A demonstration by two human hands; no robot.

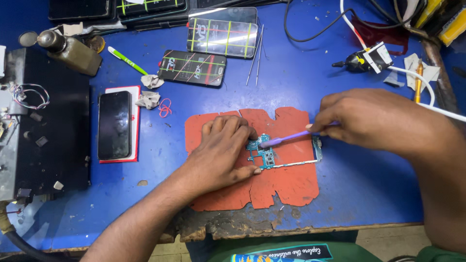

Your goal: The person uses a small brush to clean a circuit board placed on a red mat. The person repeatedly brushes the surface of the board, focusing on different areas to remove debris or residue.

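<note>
A teal phone circuit board [264, 156] lies on a worn orange mat [291, 187] near the front of the blue table. My left hand [221, 155] presses down on the board's left part and holds it flat. My right hand [374, 119] grips a purple brush [286, 139] whose tip rests on the board's upper left area, just beside my left fingers. A thin metal frame strip [318, 148] of the board reaches out to the right, under the brush handle.
A black phone [114, 124] lies on a red-edged white pad at the left, beside a black box [48, 121] with wires. Screen panels [194, 67], tweezers [255, 56], a green pen [127, 60], a bottle [73, 51] and cables [412, 73] fill the back.
</note>
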